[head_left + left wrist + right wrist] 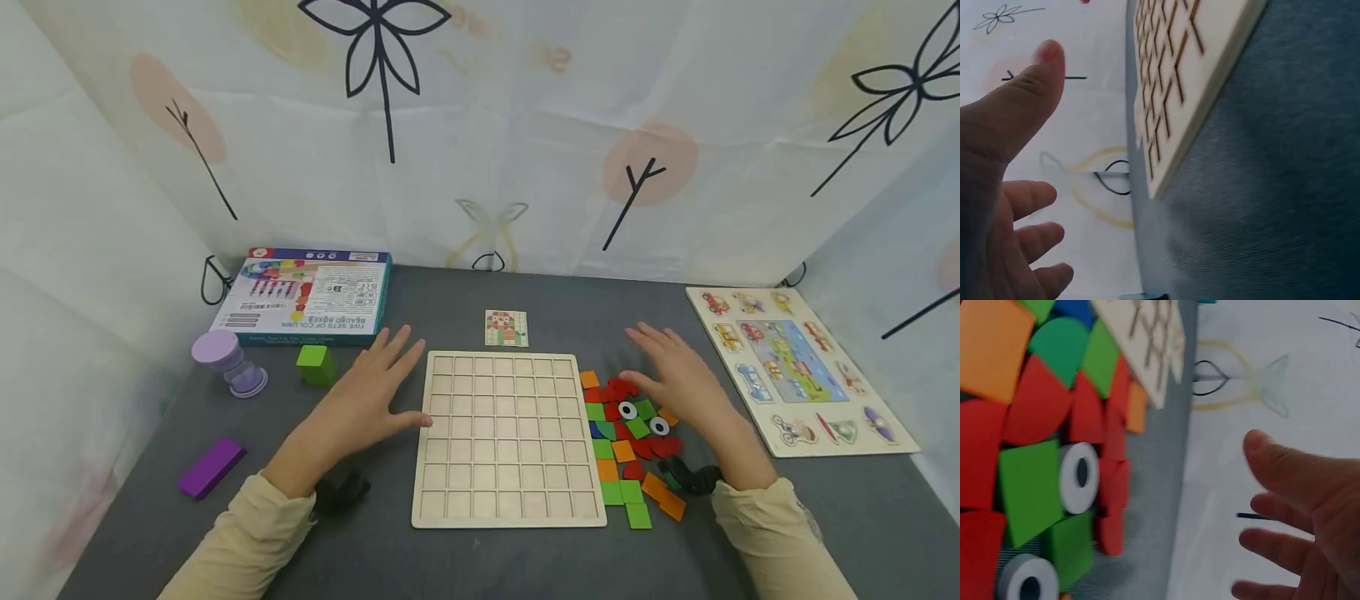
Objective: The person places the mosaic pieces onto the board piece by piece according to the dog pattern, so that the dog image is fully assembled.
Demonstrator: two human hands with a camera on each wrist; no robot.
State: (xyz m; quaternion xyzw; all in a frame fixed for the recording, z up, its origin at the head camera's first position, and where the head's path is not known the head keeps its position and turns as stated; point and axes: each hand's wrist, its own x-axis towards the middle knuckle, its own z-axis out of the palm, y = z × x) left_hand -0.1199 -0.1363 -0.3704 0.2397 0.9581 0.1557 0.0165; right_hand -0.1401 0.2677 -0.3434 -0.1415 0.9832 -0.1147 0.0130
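Note:
A pale wooden grid board point(510, 446) lies flat on the grey table, its square cells bare. At its left edge my left hand point(360, 408) is spread, holding nothing; the thumb overlaps the edge in the head view, and I cannot tell whether it touches. Along the right side lie several flat coloured pieces, among them a green square point(639, 515), an orange square point(622, 451), red pieces point(1038, 403) and white rings point(1079, 478) with dark centres. My right hand point(686, 396) is just beyond them, fingers extended and nothing held. Behind the board lies a small pattern card point(506, 328).
Left of the board are a boxed set point(300, 292), a purple-capped hourglass-shaped container point(240, 371), a green cube point(316, 365) and a purple block point(212, 468). At right lies a picture puzzle board point(798, 367). Patterned white cloth point(510, 125) hangs behind the table.

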